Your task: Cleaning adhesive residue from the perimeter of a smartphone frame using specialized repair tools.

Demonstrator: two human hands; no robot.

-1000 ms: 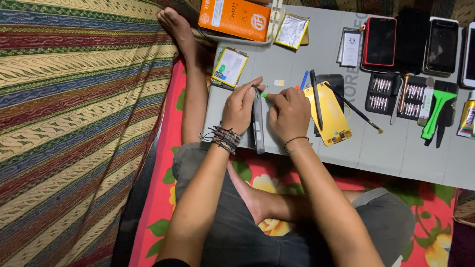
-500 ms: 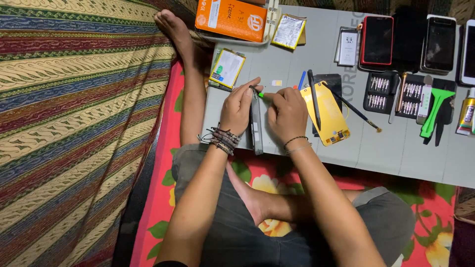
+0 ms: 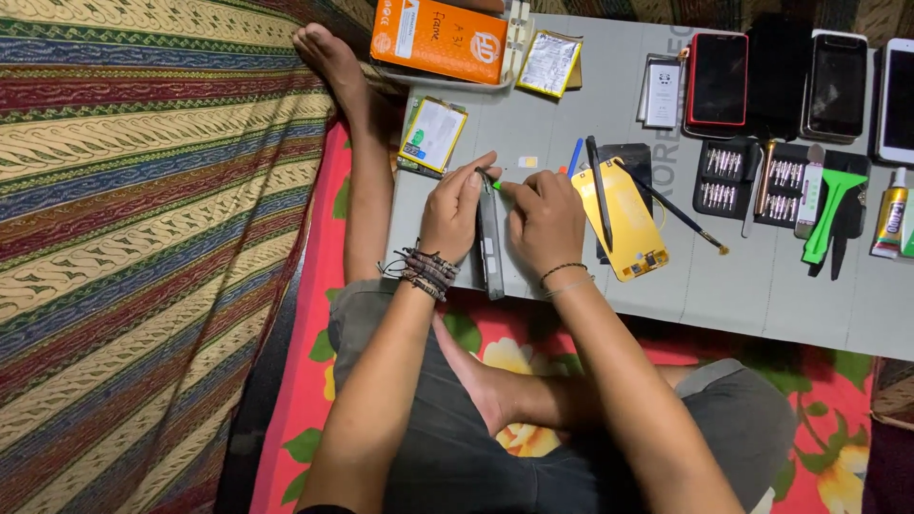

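Note:
A dark phone [image 3: 489,249] stands on its long edge on the grey board [image 3: 752,286], close to me. My left hand [image 3: 453,213] grips it from the left side. On the other side, my right hand [image 3: 545,221] pinches a small green pry tool [image 3: 496,185] against the phone's top end. A yellow phone back cover [image 3: 621,219] lies just right of my right hand, with a black stylus-like tool [image 3: 598,190] resting across it.
An orange box [image 3: 440,38] and two flat batteries [image 3: 433,135] lie at the far left of the board. Several phones [image 3: 719,80], screwdriver bit holders [image 3: 752,179], a green scraper [image 3: 826,215], a thin brush [image 3: 678,211] and a glue tube [image 3: 889,221] sit to the right.
Both hands stay on the phone; the view has shifted slightly, and the fingers have barely moved at its top end.

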